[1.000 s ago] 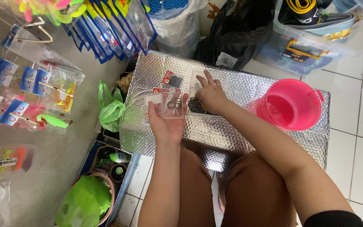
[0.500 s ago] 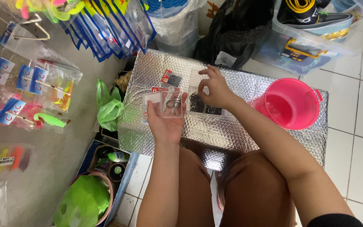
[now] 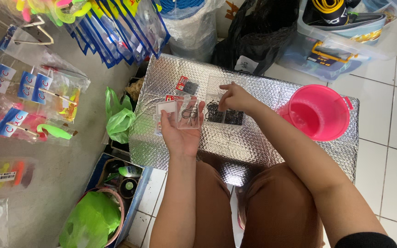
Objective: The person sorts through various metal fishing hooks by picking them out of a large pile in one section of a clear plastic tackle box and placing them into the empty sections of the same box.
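My left hand (image 3: 180,133) lies palm up over a silver bubble-foil covered surface (image 3: 253,147). It holds a small clear plastic box (image 3: 188,115) with a few dark hooks inside, and a white lid part sits beside it on the palm. My right hand (image 3: 236,97) hovers over a clear tray (image 3: 224,115) full of small black hooks, with thumb and forefinger pinched together just above it. I cannot tell whether a hook is between those fingertips. A small red-topped packet (image 3: 187,86) of hooks lies further back on the foil.
A pink plastic bucket (image 3: 319,112) stands on the foil at right. Hanging packets of bright lures (image 3: 33,87) fill the left wall. A green bag (image 3: 119,120), a black bag (image 3: 258,36) and a clear storage bin (image 3: 350,32) ring the surface. My knees are below.
My right hand has lifted off the foil near the tray and now pinches above the tray of hooks. The left hand keeps the clear box in about the same place.
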